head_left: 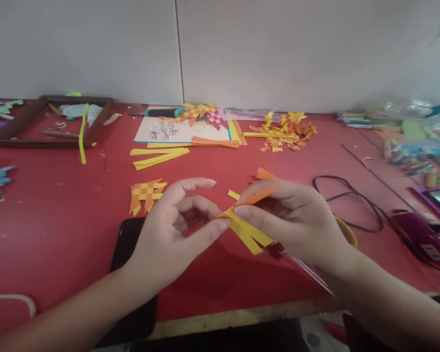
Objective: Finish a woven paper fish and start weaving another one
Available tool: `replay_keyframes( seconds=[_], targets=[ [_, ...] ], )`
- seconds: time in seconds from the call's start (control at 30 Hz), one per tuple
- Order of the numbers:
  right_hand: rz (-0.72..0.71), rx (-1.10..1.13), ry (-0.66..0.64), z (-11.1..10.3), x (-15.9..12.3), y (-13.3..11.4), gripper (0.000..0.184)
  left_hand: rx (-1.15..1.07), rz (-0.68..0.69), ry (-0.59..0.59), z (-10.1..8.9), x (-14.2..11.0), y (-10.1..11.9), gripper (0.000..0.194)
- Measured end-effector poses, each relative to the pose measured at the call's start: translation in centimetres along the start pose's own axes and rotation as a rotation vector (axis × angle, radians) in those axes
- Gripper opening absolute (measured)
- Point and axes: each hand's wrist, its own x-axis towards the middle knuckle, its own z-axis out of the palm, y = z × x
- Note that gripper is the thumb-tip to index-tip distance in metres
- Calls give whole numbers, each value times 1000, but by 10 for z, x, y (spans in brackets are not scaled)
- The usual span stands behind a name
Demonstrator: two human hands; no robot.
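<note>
My left hand (176,230) and my right hand (297,220) meet over the red table (58,215), both pinched on a small bundle of yellow and orange paper strips (247,230). The yellow strips stick out below my fingers toward me, and an orange strip runs along my right index finger. The left thumb and forefinger grip the bundle's left tip. A finished woven yellow-and-orange paper piece (146,193) lies on the table just left of my left hand.
A black phone (126,244) lies under my left wrist. Loose yellow strips (157,156), a card with woven pieces (190,127) and a scrap pile (282,129) lie further back. A wooden frame (33,127) stands back left, black cables (352,205) and stationery to the right.
</note>
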Motion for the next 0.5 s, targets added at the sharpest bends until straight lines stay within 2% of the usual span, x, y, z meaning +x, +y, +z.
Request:
replay_keyframes(
  seconds=[0.13,0.3,0.5],
  targets=[
    [105,87,-41,1,-1,3,8,-50,-47,-34,0,-1,-3,37],
    [131,102,-70,3,-2,5,11,-56,-93,-80,0,-2,-4,33],
    [200,248,-69,7,-1,4,13,-202,-174,-140,-4,-2,-4,28]
  ],
)
